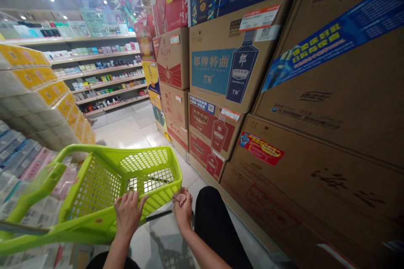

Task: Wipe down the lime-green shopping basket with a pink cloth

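A lime-green plastic shopping cart (86,189) stands in front of me with its grid-walled basket tilted in my view. My left hand (129,211) is on the cart's near rim, fingers curled over the edge and thumb apart along it. Beside the basket's right corner, my right hand (184,210) is closed around a small crumpled brownish-pink piece (180,198), perhaps cloth; its kind is unclear. That piece is close to the corner, and I cannot tell whether it touches. Nothing but the floor shows through the basket's grid.
Stacked liquor cartons (217,67) line the right side, with large brown boxes (325,134) nearest. Yellow-and-white wrapped packs (59,96) and other packaged goods (28,155) are piled at left. Shelves of small products (104,67) stand at the back. My bent knee (214,222) is beside my right hand.
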Motion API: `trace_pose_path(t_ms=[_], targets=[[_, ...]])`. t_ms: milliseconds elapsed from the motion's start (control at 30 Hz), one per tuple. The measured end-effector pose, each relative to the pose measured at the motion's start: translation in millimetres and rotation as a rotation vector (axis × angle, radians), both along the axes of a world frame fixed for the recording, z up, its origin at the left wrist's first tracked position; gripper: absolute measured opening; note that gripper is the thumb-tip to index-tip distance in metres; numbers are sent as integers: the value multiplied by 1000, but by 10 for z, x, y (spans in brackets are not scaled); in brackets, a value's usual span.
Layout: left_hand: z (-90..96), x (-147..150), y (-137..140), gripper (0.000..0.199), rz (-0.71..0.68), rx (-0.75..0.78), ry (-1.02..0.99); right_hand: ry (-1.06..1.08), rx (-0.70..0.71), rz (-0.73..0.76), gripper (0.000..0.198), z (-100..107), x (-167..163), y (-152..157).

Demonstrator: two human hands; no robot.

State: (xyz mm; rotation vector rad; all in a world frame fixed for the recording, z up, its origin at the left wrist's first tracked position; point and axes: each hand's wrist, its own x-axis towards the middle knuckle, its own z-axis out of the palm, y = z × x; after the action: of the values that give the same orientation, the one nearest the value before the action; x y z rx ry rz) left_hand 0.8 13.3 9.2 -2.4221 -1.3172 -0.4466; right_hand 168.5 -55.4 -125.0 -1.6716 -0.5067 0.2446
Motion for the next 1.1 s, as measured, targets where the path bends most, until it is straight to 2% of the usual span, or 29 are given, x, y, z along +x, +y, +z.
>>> trace_pose_path(t_ms=[100, 233, 333, 433, 500, 600, 633, 700, 767, 800, 833, 933, 967, 1000, 1033, 1100], targets=[[39, 32, -51, 40, 18, 7, 9, -187, 64, -11, 32, 229, 153, 28], [39, 69, -75, 37, 2, 2, -7, -445, -3, 73, 47, 488, 252, 39], [16, 82, -69, 36, -1, 8, -11, -529, 0, 176, 38, 644, 219, -73], [19, 95, -81, 37, 9, 6, -1, -582, 80, 408, 30, 855, 215, -174], [32, 107, -100, 37, 21, 4, 11, -595, 95, 413, 31, 968, 236, -164], [37, 123, -131, 37, 28, 4, 21, -554, -6, 205, 38, 1026, 211, -69], [32, 127, -139, 37, 28, 5, 22, -550, -44, 186, 42, 1030, 179, -39], [17, 129, -155, 36, 37, 3, 15, -583, -64, 304, 44, 1049, 113, -8], [-1, 127, -171, 36, 47, 0, 2, -623, -18, 485, 35, 1094, 105, -9], [-9, 126, -180, 36, 49, -4, -4, -629, 7, 520, 30, 1121, 137, -13], [-16, 126, -190, 37, 49, -8, -9, -623, 20, 492, 27, 1147, 186, -14], [-44, 149, -216, 37, 58, -19, -24, -569, -16, 208, 31, 1183, 311, 14], [-55, 164, -221, 37, 69, -21, -31, -565, -35, 169, 34, 1182, 304, 24], [-66, 180, -224, 37, 82, -25, -41, -572, -45, 197, 36, 1179, 266, 28], [-77, 192, -226, 37, 94, -30, -54, -588, -47, 285, 36, 1177, 205, 24], [-93, 190, -228, 36, 91, -54, -91, -608, -18, 541, 30, 1182, 74, 1]])
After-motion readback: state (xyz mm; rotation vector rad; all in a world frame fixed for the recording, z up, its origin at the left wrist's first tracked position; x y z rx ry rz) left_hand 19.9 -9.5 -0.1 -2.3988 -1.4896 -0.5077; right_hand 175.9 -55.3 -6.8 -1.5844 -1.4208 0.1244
